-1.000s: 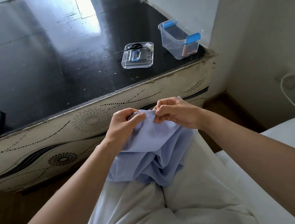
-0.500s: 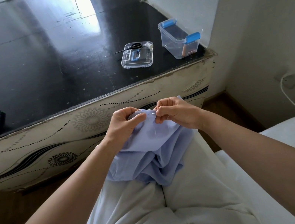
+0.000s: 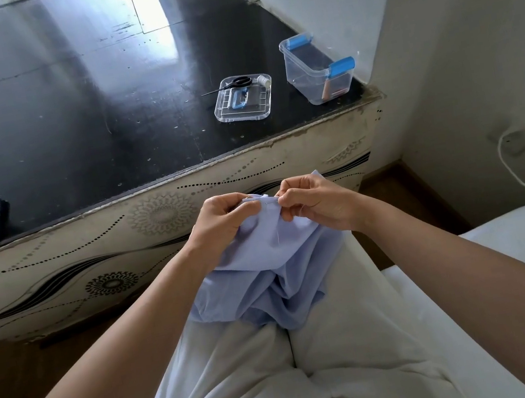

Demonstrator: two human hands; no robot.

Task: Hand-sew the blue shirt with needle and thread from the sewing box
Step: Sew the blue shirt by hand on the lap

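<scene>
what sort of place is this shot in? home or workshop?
Most likely a home bedroom, not a workshop. The person sits on what looks like a white mattress, facing a low black-topped cabinet with a patterned front, and a white cable trails along the wall.

right hand [image 3: 316,205] drawn back, needle [image 3: 269,200] exposed

Two hands [image 3: 226,220] [image 3: 319,204], one shirt [image 3: 264,261], one needle [image 3: 270,200], one box [image 3: 303,79]
</scene>
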